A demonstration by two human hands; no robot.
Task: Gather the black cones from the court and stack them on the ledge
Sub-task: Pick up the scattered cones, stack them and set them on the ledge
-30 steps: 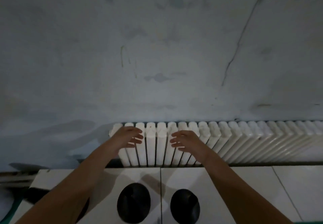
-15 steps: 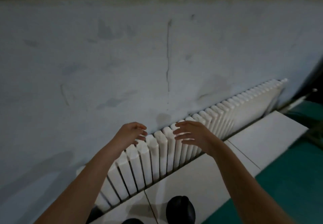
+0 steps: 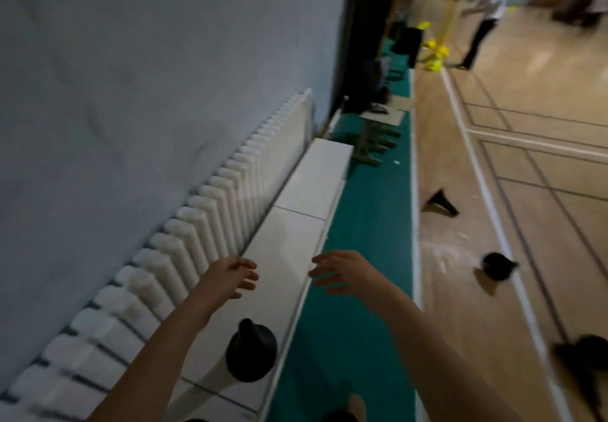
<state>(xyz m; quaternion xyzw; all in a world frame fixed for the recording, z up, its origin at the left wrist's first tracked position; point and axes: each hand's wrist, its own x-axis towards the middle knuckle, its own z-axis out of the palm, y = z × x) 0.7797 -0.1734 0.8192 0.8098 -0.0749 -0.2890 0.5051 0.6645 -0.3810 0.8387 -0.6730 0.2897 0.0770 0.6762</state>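
Observation:
One black cone [image 3: 251, 354] stands upright on the white tiled ledge [image 3: 306, 204] near the bottom of the view. My left hand [image 3: 230, 275] hovers above the ledge with loosely curled fingers and holds nothing. My right hand [image 3: 342, 272] floats over the ledge's outer edge, fingers spread, also empty. Out on the wooden court lie three more black cones: one tipped over [image 3: 441, 202], one near the white line [image 3: 498, 267], and a blurred one [image 3: 585, 351] at the right edge.
A white radiator [image 3: 204, 211] runs along the grey-blue wall behind the ledge. A green floor strip [image 3: 368, 230] separates ledge from court. A desk [image 3: 378, 125], yellow objects [image 3: 434, 54] and a person [image 3: 483, 16] are far off.
The view has swung right from the wall and radiator toward the court. Both hands have drifted from over the radiator to over the ledge, still empty. Only one ledge cone remains in view.

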